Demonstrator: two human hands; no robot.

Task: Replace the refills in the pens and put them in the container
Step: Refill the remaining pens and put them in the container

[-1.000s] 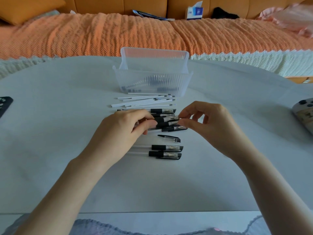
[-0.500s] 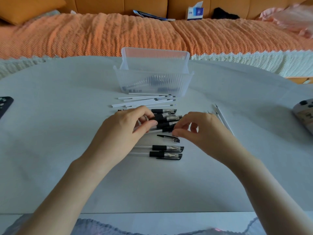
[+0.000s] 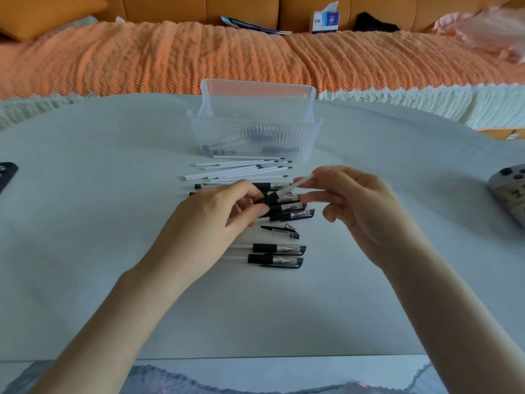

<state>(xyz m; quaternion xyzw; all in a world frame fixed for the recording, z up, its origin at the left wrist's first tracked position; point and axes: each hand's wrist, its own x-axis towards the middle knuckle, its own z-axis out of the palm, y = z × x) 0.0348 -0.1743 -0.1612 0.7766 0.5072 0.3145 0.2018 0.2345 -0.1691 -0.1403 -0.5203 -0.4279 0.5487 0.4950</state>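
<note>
Refill point(image 3: 299, 183): thin, light, bendy white tube, pinched near its end by right hand point(image 3: 355, 206), entering pen point(image 3: 270, 199) gripped at black collar by left hand point(image 3: 218, 220).

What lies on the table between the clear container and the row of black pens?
In the head view, a loose bundle of white refills lies between the container and the pens, just before the container's front wall.

black-gripped pen point(image 3: 270, 199) tilted above the pen pile point(image 3: 287, 207), white refill point(image 3: 298, 184) sticking out.
</note>
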